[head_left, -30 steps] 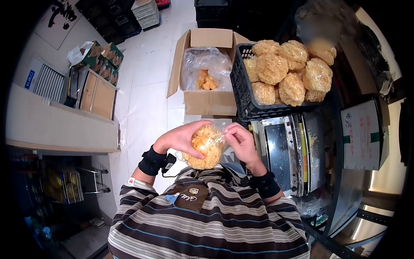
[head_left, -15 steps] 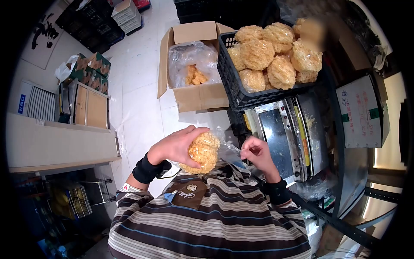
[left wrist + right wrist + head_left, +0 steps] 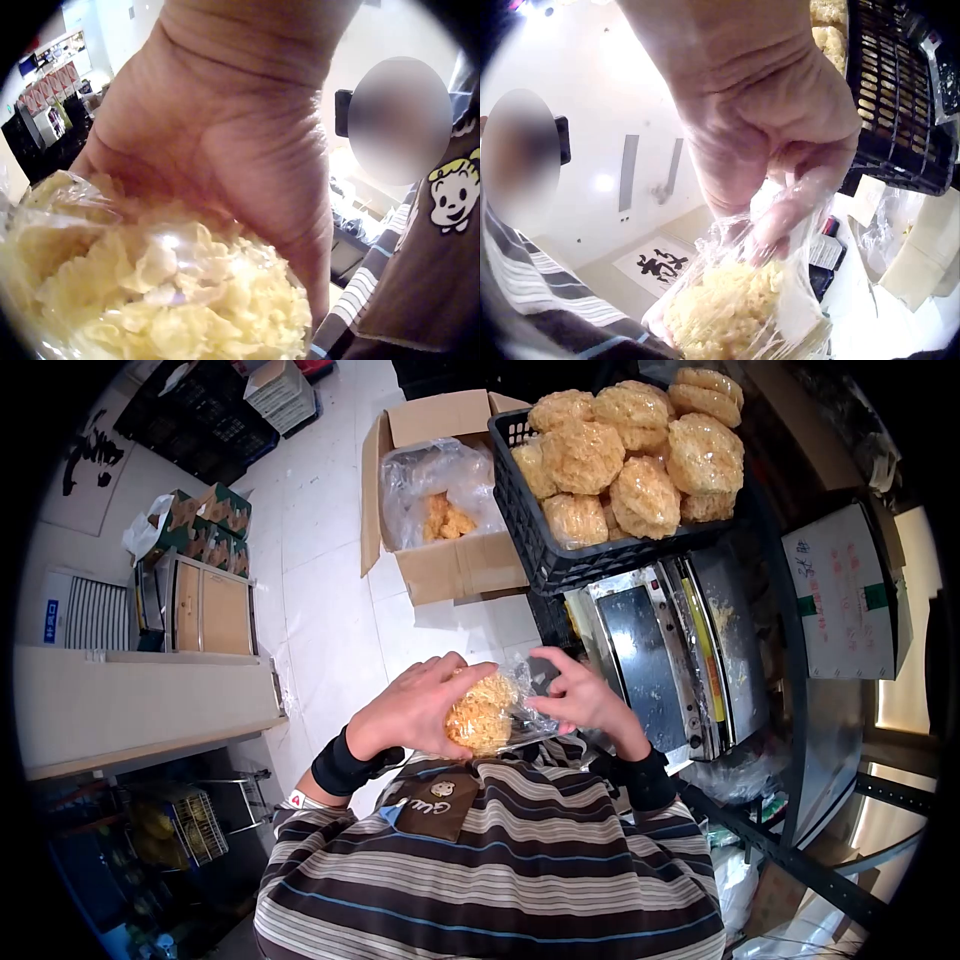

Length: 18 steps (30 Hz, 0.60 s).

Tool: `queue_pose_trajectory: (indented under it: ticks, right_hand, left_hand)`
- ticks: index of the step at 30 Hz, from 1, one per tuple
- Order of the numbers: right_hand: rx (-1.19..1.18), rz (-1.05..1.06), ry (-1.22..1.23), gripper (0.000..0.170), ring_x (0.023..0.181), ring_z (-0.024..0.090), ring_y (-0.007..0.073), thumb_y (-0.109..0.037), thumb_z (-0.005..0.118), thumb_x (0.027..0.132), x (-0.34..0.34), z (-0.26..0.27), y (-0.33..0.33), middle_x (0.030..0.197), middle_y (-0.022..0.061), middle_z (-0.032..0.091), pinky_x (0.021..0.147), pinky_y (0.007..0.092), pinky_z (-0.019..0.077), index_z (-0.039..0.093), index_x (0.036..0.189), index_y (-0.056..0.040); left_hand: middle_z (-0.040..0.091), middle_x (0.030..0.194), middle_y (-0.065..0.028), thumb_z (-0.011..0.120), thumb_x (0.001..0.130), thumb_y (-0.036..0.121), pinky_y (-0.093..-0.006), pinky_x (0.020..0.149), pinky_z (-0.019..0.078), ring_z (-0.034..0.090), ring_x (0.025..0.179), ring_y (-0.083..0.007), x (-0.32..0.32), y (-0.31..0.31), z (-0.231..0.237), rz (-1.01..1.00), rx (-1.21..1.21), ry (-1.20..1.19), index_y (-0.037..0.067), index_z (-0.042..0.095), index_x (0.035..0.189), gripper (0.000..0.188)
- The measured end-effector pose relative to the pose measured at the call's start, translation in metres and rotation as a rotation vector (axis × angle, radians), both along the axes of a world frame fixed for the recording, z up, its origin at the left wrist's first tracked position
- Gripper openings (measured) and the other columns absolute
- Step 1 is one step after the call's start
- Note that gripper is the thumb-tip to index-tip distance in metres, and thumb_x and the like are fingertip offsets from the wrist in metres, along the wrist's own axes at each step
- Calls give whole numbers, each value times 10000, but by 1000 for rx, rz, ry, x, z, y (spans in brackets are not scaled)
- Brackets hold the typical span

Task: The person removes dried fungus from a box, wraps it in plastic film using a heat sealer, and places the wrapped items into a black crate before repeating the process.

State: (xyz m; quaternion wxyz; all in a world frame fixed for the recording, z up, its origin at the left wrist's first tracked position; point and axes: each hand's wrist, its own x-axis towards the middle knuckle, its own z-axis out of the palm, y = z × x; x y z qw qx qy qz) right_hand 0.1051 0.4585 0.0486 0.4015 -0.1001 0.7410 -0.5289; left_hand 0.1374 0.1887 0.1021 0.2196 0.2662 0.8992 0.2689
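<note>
Golden bundle (image 3: 481, 726) sits by the striped shirt (image 3: 490, 875), left hand (image 3: 415, 705) gripping it, right hand (image 3: 585, 702) at its clear film (image 3: 799, 291), can't tell if pinching; likely mid-wrap, next move needs slack gathered.

The head view looks forward and steeply down over the striped shirt (image 3: 480, 880), with the left hand (image 3: 415, 705) and right hand (image 3: 590, 705) nearer than the crate's (image 3: 600, 563) front edge. Both wrist views sit close at the inner wrist, facing the wrapped bundle (image 3: 172, 292), the right seemingly tilted upward. Head and right wrist share the crate's side and the carton's (image 3: 455, 577) edge.
</note>
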Motion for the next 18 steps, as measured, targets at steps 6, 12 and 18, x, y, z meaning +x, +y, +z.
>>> queue_pose_trajectory:
  ticks: [6, 12, 18]
  right_hand:
    - [54, -37, 255, 211, 423, 619, 201, -161, 582, 932, 7, -7, -14, 527, 127, 590, 420, 308, 480, 639, 838, 18]
    - [60, -287, 279, 219, 438, 628, 223, -192, 620, 918, 17, -15, -8, 586, 117, 629, 423, 299, 473, 634, 835, 11]
    - [6, -278, 987, 271, 582, 679, 231, -227, 682, 869, 18, -29, -20, 763, 152, 687, 548, 322, 525, 642, 1020, -5]
  left_hand:
    - [524, 1043, -145, 875, 529, 370, -401, 837, 470, 570, 956, -344, 1, -3, 2, 5, 16, -30, 108, 411, 1393, 1015]
    - [526, 1029, -152, 873, 543, 375, -392, 824, 471, 570, 947, -345, 2, -7, -1, 6, 37, -58, 86, 405, 1388, 1008]
    - [521, 1068, -145, 872, 549, 365, -400, 853, 472, 572, 978, -346, 5, -7, -6, -44, 57, -33, 99, 398, 1392, 1003]
